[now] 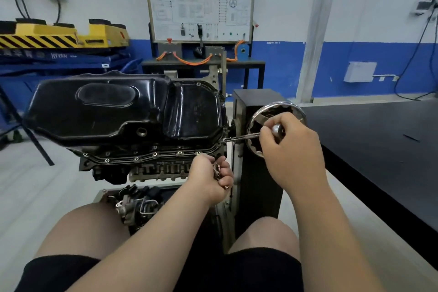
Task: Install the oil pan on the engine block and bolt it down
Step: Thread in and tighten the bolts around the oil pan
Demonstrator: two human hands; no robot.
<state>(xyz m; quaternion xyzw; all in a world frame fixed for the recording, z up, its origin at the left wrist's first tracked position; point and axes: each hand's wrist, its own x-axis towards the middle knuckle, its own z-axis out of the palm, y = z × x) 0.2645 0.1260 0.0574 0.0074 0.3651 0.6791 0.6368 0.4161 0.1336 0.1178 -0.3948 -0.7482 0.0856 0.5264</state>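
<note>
Black oil pan [106, 111] sits on the upturned engine block [161, 169], with a row of bolts [155, 154] in its near flange. Moving right, the left hand [211, 176] hangs just beside the flange's near right corner, fingers curled round a clutch of spare bolts [216, 169]. Right again, a slim driver [241, 137] lies almost level, long axis left to right, tip at the pan's right-hand edge. Its handle is in the right hand [291, 149], fingers wrapped round it, in front of the chrome handwheel [277, 106]. The fastener lies leftward of those fingers, so the right hand looks set to do the turning.
</note>
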